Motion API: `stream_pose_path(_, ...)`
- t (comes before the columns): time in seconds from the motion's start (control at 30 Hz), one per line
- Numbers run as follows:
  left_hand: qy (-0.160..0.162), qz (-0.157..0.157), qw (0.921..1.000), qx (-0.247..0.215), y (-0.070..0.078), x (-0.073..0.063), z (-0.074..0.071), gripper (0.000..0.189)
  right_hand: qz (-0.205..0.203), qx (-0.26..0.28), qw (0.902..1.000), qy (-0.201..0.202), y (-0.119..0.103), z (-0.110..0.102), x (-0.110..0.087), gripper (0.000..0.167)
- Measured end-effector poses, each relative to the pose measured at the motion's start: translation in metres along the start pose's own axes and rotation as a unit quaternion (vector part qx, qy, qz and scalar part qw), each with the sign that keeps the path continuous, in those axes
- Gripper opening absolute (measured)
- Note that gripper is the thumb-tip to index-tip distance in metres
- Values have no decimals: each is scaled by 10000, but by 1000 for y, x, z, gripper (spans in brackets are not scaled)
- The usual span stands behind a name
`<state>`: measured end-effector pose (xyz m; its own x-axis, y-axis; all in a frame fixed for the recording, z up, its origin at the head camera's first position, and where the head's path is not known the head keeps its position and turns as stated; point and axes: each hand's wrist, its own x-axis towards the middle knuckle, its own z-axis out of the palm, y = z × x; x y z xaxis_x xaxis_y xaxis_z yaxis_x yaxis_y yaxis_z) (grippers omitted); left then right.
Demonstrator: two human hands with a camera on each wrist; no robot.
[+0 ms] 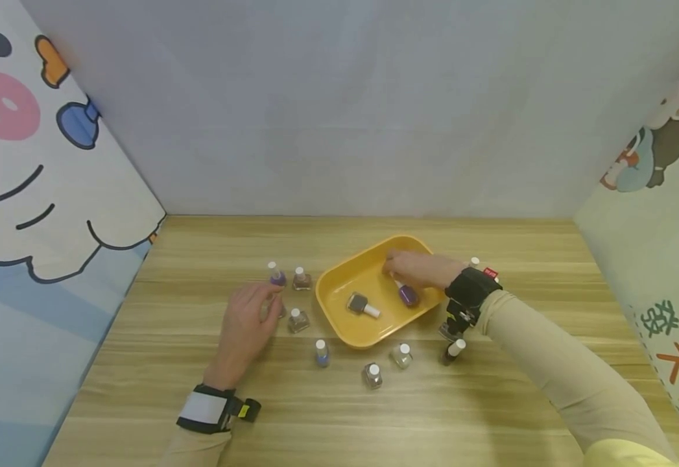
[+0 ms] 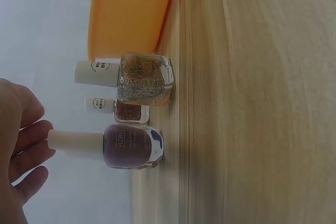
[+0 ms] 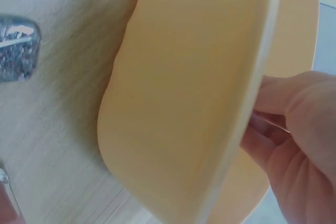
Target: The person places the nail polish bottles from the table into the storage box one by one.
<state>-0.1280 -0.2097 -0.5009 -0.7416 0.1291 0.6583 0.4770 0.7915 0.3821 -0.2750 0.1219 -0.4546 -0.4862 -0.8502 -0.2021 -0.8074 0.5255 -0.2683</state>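
My left hand is at the left group of nail polish bottles, fingers loosely bent. In the left wrist view its fingertips are right at the white cap of an upright mauve nail polish bottle, while the thumb stands apart from the cap. My right hand reaches over the rim into the yellow tray. There it pinches the white cap of a purple nail polish bottle, tilted low in the tray; the tray wall hides the fingertips in the right wrist view. A dark grey nail polish bottle lies beside it.
Left of the tray stand a purple bottle, a brownish one and a glitter one. In front are a blue bottle and several others, including a dark one. More stand near the right wrist, partly hidden.
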Motion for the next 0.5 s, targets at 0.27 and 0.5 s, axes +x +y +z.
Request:
stream_pose_path(0.27,17,67,10000,-24,-1,2,0,16,-66,-21,9999,-92,1,2,2,19)
stream_pose_path(0.5,15,79,10000,19,0,1,-2,17,-104,11,9999,-107,-2,2,1,21)
